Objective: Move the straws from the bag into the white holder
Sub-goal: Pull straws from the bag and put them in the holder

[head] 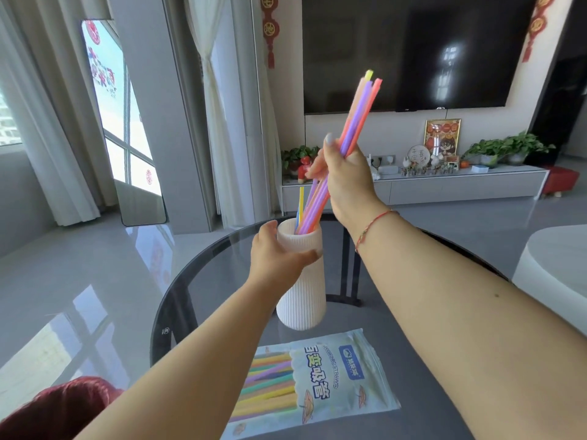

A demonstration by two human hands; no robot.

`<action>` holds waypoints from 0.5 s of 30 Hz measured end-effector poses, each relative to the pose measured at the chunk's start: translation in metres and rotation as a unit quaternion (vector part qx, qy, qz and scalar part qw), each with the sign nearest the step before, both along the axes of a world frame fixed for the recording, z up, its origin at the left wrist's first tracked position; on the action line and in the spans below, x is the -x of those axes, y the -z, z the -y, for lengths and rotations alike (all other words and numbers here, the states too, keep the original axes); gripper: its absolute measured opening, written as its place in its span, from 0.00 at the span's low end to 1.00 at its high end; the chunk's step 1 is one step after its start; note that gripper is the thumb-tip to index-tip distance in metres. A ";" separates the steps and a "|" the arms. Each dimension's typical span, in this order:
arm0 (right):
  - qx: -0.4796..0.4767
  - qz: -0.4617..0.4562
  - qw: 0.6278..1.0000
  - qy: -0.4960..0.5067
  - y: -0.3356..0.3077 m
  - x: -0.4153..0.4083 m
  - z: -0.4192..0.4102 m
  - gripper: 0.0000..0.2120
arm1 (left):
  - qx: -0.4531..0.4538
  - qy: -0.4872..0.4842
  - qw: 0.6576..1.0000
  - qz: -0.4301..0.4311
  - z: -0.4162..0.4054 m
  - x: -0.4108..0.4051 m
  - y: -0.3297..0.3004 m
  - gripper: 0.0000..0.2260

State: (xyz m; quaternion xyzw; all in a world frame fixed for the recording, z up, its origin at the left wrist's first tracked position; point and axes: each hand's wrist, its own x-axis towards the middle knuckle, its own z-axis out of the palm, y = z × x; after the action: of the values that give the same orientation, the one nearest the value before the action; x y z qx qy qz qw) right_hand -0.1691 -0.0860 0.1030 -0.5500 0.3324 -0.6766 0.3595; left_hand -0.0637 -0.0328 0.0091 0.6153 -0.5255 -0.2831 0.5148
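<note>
A tall ribbed white holder [303,300] stands upright on the round glass table [397,360]. My left hand [274,257] grips its upper part from the left. My right hand [344,176], above the holder, is closed around a bundle of coloured straws [360,112]; their lower ends reach into the holder's mouth and their tops lean up to the right. A yellow straw [300,203] and a blue one stand loose inside the holder. The straw bag [317,379] lies flat on the table in front of the holder, with more coloured straws showing through it.
The table's dark rim [158,315] curves on the left. A red cushion [57,408] sits at the bottom left, and a white seat [552,258] at the right. Beyond the table are a TV [413,52], a low cabinet with plants and ornaments, and curtains.
</note>
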 end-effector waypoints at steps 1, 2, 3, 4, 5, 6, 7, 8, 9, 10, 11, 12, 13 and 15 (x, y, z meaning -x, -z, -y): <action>-0.011 -0.050 0.999 -0.001 0.005 -0.001 0.001 0.16 | 0.000 -0.002 1.000 0.017 0.002 0.002 -0.001 0.41; -0.018 -0.111 0.994 0.004 0.010 -0.002 0.002 0.18 | 0.001 -0.005 1.000 0.031 0.004 0.003 -0.002 0.40; -0.021 -0.172 0.985 0.013 0.013 -0.002 0.003 0.18 | 0.002 -0.007 0.999 0.040 0.006 0.004 -0.001 0.38; -0.027 -0.220 0.975 0.019 0.015 -0.001 0.005 0.17 | 0.004 -0.007 0.999 0.046 0.008 0.005 0.000 0.35; -0.033 -0.243 0.969 0.019 0.015 -0.001 0.006 0.16 | 0.008 -0.007 0.999 0.051 0.009 0.005 0.001 0.30; -0.035 -0.242 0.970 0.011 0.015 0.000 0.006 0.16 | 0.013 -0.007 0.998 0.057 0.009 0.005 0.001 0.27; -0.036 -0.221 0.975 -0.002 0.015 0.002 0.007 0.16 | 0.018 -0.007 0.998 0.061 0.011 0.006 0.002 0.25; -0.033 -0.194 0.980 -0.011 0.014 0.004 0.008 0.19 | 0.022 -0.008 0.998 0.066 0.011 0.006 0.002 0.25; -0.027 -0.168 0.985 -0.015 0.013 0.006 0.008 0.24 | 0.024 -0.010 0.997 0.071 0.011 0.006 0.003 0.25; -0.018 -0.149 0.989 -0.013 0.012 0.008 0.007 0.28 | 0.026 -0.010 0.997 0.074 0.010 0.006 0.003 0.26; -0.009 -0.141 0.990 -0.007 0.011 0.010 0.007 0.31 | 0.026 -0.010 0.997 0.075 0.010 0.006 0.003 0.29; 0.003 -0.146 0.989 0.006 0.011 0.010 0.006 0.31 | 0.025 -0.010 0.997 0.075 0.009 0.006 0.003 0.31; 0.020 -0.161 0.987 0.020 0.012 0.011 0.005 0.30 | 0.025 -0.011 0.997 0.075 0.009 0.006 0.004 0.32; 0.049 -0.225 0.973 0.026 0.015 0.012 0.003 0.24 | 0.032 -0.011 0.996 0.082 0.008 0.006 0.004 0.32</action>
State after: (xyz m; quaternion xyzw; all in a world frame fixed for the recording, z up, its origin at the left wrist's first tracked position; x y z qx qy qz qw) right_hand -0.1808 -0.0894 0.0876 -0.6957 0.3856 -0.5605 0.2305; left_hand -0.0700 -0.0409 0.0053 0.6254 -0.5677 -0.2089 0.4930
